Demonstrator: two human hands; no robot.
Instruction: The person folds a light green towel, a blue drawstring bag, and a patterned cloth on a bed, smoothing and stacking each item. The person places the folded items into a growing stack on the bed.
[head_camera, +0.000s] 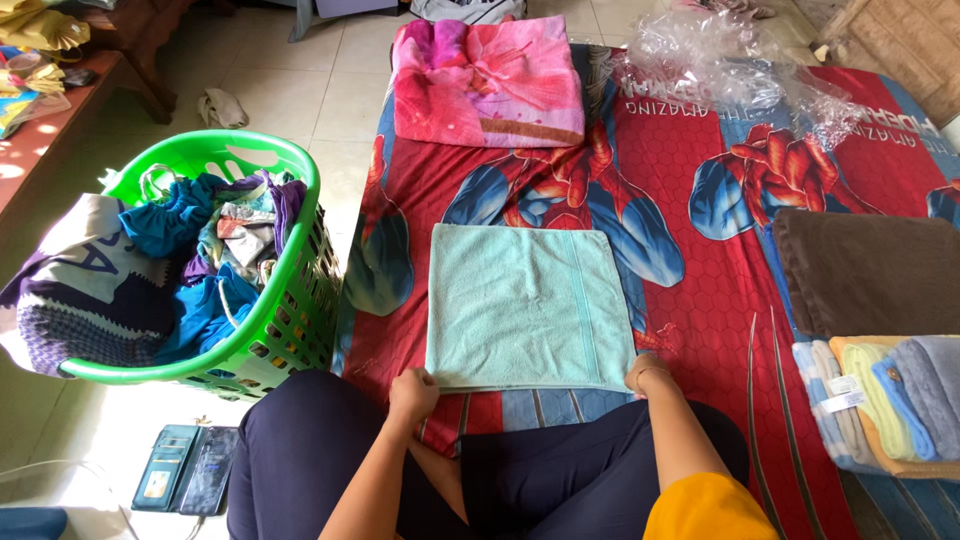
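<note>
At the bottom centre of the frame, the left hand and right hand each pinch a near corner of a folded pale-green towel lying flat on a red-and-blue bedsheet. A green laundry basket sits at left, a pink folded cloth at top centre.

Left of our left hand we see a green laundry basket full of clothes, a phone wallet below it. Beyond lies a pink folded blanket; right, a brown towel and stacked cloths.

We see a pale teal towel, folded flat and square, lying near the mattress's near edge.
</note>
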